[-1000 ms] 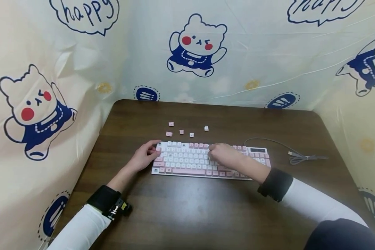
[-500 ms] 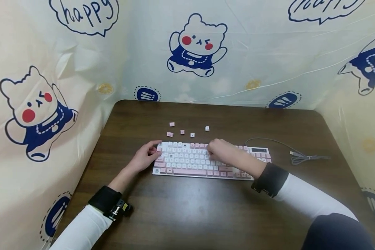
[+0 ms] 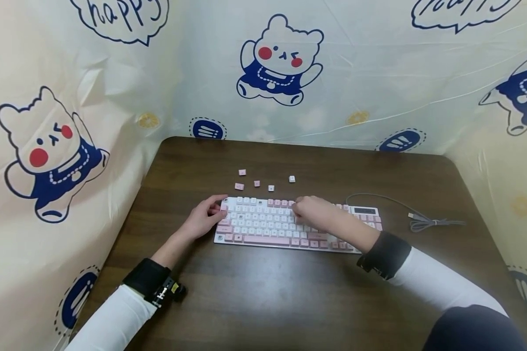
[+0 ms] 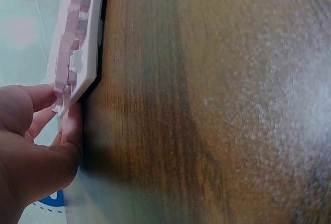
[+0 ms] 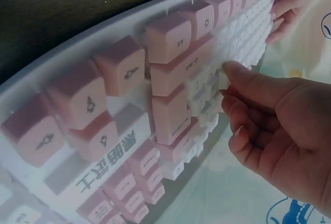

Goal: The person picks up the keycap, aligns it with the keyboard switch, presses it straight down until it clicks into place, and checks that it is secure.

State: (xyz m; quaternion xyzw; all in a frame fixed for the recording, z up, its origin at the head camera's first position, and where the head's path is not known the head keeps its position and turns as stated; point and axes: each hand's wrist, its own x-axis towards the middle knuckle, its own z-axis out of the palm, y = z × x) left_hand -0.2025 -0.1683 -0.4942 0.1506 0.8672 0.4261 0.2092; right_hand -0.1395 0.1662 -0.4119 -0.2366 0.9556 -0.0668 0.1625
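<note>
A pink-and-white keyboard (image 3: pixel 265 241) lies across the middle of the table. My left hand (image 3: pixel 202 218) holds its left end; in the left wrist view, thumb and fingers sit on either side of the keyboard's corner. Over the right-centre keys, my right hand (image 3: pixel 316 213) has its fingers curled. The right wrist view shows its thumb and index finger pinching a white keycap (image 5: pixel 223 79) among the white keys. Whether that keycap is seated or raised cannot be told. The right hand and forearm hide part of the keys in the head view.
Several loose keycaps lie behind the keyboard, among them a pink keycap (image 3: pixel 239 186) and a white keycap (image 3: pixel 292 179). A bundled grey cable (image 3: pixel 430 223) rests at the right. Printed cloth (image 3: pixel 334 117) hangs around the brown table (image 3: pixel 254 292).
My right hand and wrist shift slightly left, then slightly back right, staying over the same keys. My left hand keeps its hold on the keyboard. The loose keycaps stay put.
</note>
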